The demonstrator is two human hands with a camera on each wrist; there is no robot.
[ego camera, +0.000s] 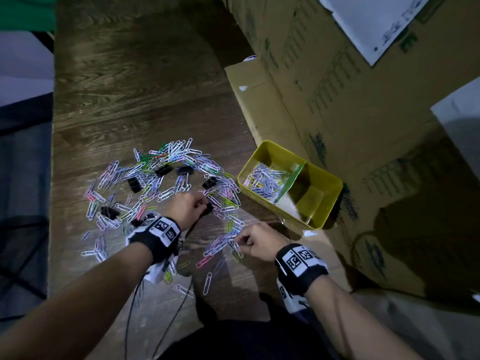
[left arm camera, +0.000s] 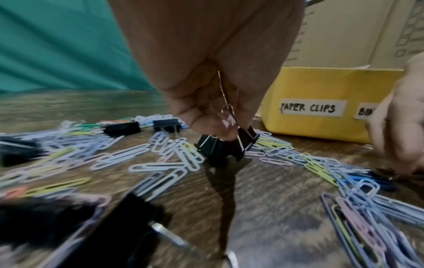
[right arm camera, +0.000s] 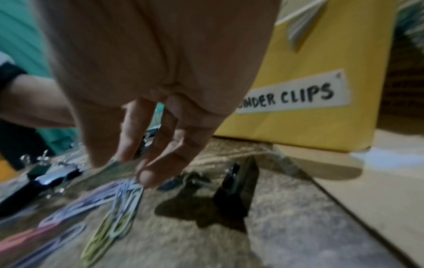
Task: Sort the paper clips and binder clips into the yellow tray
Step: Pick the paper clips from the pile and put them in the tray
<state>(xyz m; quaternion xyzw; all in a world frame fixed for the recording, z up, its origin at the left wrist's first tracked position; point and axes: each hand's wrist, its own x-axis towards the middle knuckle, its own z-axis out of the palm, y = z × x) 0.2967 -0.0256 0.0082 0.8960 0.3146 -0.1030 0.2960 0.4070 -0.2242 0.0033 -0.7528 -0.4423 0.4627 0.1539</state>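
- My left hand (left arm camera: 206, 81) pinched a black binder clip (left arm camera: 226, 147) by its wire handle, lifting it clear of the pile.
- My right hand (ego camera: 257, 241) pinched paper clips (right arm camera: 125, 192) together, gathering several at once.
- The yellow tray (ego camera: 330, 183) sat just right of the pile, within reach, its labelled compartments keeping the kinds apart.

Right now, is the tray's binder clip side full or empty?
Seemingly empty: the tray shows paper clips in one compartment only; no binder clips visible beyond the divider.
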